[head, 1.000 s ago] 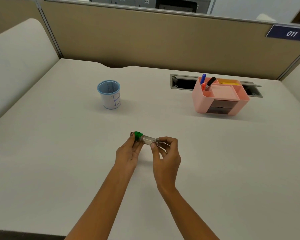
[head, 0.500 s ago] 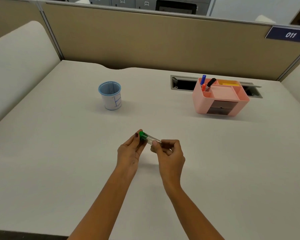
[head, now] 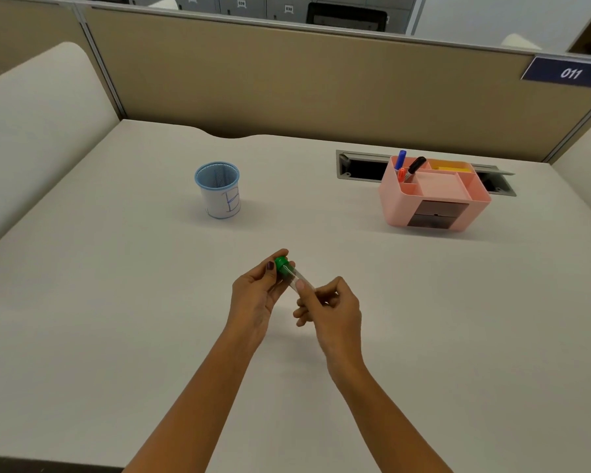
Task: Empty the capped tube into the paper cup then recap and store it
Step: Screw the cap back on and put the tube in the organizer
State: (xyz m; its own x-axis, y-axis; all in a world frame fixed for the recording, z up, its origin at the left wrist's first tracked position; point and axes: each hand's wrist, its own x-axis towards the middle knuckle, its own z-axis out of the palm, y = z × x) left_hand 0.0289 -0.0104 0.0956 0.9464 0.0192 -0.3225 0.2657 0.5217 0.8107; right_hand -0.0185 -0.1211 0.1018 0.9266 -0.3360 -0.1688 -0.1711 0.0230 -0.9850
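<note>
A clear tube (head: 297,277) with a green cap (head: 282,263) is held above the middle of the table, tilted with the cap up and to the left. My left hand (head: 255,298) pinches the cap end between thumb and fingers. My right hand (head: 331,310) grips the tube's lower end, which its fingers hide. The cap sits on the tube. The paper cup (head: 219,190), white with a blue rim and a blue letter B, stands upright at the back left, well away from both hands.
A pink desk organiser (head: 434,196) with pens and dark drawers stands at the back right, in front of a cable slot (head: 359,165). A beige partition wall (head: 287,80) closes off the far edge of the table.
Both hands have tilted the tube from nearly level to steeper, cap end raised. The hands have drawn slightly closer together around it.
</note>
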